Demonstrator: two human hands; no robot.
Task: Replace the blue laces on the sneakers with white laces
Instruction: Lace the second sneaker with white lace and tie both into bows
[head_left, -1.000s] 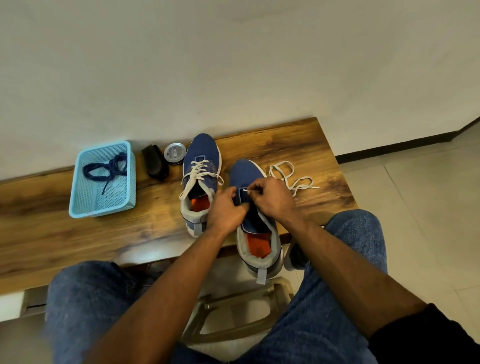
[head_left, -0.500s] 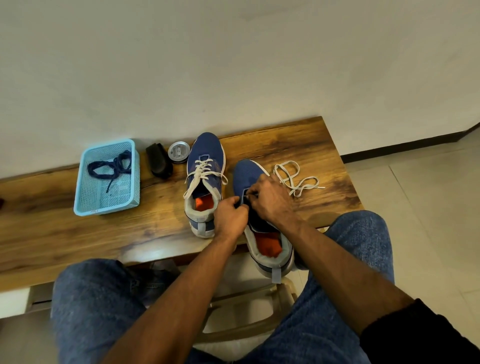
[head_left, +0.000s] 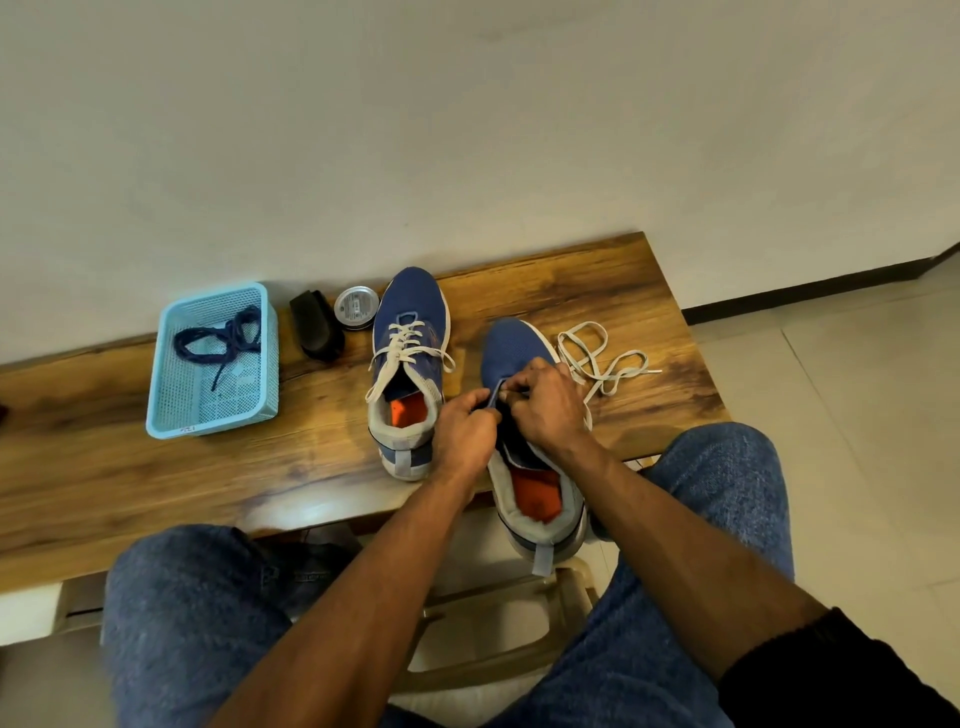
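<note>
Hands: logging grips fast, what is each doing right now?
Left hand: pinches the unlaced sneaker at its eyelet edge.
Right hand: fingers curled at the same spot.

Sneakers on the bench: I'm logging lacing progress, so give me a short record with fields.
left sneaker: laced white
right sneaker: unlaced, heel past bench edge
white lace: loose on bench, beside right sneaker
blue lace: in basket
left hand: grips right sneaker's eyelet edge
right hand: pinching at eyelets
</note>
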